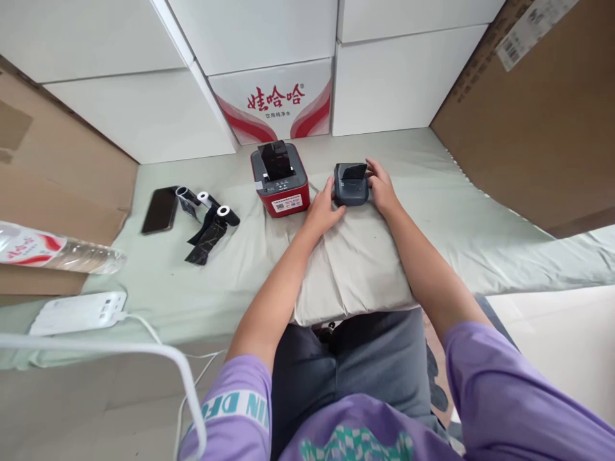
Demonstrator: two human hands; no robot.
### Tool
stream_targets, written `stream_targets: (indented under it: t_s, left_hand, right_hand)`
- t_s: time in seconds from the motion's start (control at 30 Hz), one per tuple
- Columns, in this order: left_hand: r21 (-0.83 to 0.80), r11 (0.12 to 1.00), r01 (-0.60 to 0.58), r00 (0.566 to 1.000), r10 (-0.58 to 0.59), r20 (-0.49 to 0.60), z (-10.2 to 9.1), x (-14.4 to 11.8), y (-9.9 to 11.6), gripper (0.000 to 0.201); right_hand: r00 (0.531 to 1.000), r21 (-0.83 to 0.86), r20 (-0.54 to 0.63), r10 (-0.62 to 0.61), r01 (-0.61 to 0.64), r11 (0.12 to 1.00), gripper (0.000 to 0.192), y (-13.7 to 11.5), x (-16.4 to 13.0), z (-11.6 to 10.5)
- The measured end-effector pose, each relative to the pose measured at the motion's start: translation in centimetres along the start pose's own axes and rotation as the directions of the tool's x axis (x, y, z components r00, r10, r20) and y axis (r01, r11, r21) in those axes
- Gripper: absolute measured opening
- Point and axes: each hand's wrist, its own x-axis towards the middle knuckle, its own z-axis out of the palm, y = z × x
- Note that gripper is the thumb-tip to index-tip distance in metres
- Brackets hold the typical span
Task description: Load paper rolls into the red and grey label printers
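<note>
A small dark grey label printer (353, 192) with a black strip standing out of its top sits on the cloth-covered table. My left hand (324, 208) grips its left side, fingers behind and thumb at the front corner. On the opposite side, my right hand (381, 189) closes around the edge, its fingertips reaching the top rear. Just left of my left hand stands a larger red and grey printer (283, 182), with a black strip (275, 161) rising from its slot. Farther left lie three rolls of black label paper (227, 215), one with a loose crinkled tail.
A black phone (159, 210) lies beside the rolls. At far left are a water bottle (57, 248) and a white power bank (79, 312) with a cable. White boxes (271, 102) wall off the back; cardboard boxes (542, 121) flank the right and left.
</note>
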Motion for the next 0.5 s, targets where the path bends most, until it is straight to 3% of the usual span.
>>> stream_targets:
  t_s: [0.1, 0.17, 0.23, 0.3, 0.37, 0.43, 0.5]
  left_hand:
    - [0.009, 0.999, -0.032, 0.999, 0.032, 0.021, -0.2, -0.4, 0.0, 0.104]
    - [0.04, 0.997, -0.063, 0.998, 0.062, 0.025, -0.2, -0.7, 0.2, 0.099]
    - [0.084, 0.99, -0.11, 0.994, 0.111, -0.005, -0.3, -1.0, 0.9, 0.086]
    - [0.13, 0.975, -0.18, 0.979, 0.19, -0.07, -1.1, -1.3, 2.0, 0.06]
    - [0.167, 0.957, -0.236, 0.948, 0.264, -0.175, -3.0, -1.8, 3.0, 0.031]
    - [0.171, 0.959, -0.226, 0.894, 0.274, -0.355, -5.9, -2.4, 3.3, 0.015]
    - [0.092, 0.987, -0.134, 0.786, 0.162, -0.596, -9.3, -3.0, 2.5, 0.014]
  right_hand:
    - [0.996, 0.095, 0.001, 0.086, -0.085, 0.992, 0.077, -0.6, -0.3, -0.4]
    - [0.996, 0.102, 0.038, 0.08, -0.083, 0.991, 0.083, -1.3, -0.6, -0.8]
    - [0.996, 0.097, 0.068, 0.059, -0.065, 0.993, 0.086, -1.9, -0.9, -1.1]
    - [0.997, 0.088, 0.068, 0.043, -0.049, 0.995, 0.089, -2.4, -1.0, -1.2]
    - [0.998, 0.06, 0.053, 0.03, -0.033, 0.998, 0.091, -2.8, -1.1, -1.0]
    - [0.999, 0.014, 0.043, 0.018, -0.019, 1.0, 0.094, -3.2, -1.2, -0.8]
    - [0.999, -0.031, 0.029, 0.016, -0.015, 0.999, 0.095, -3.4, -1.3, -0.6]
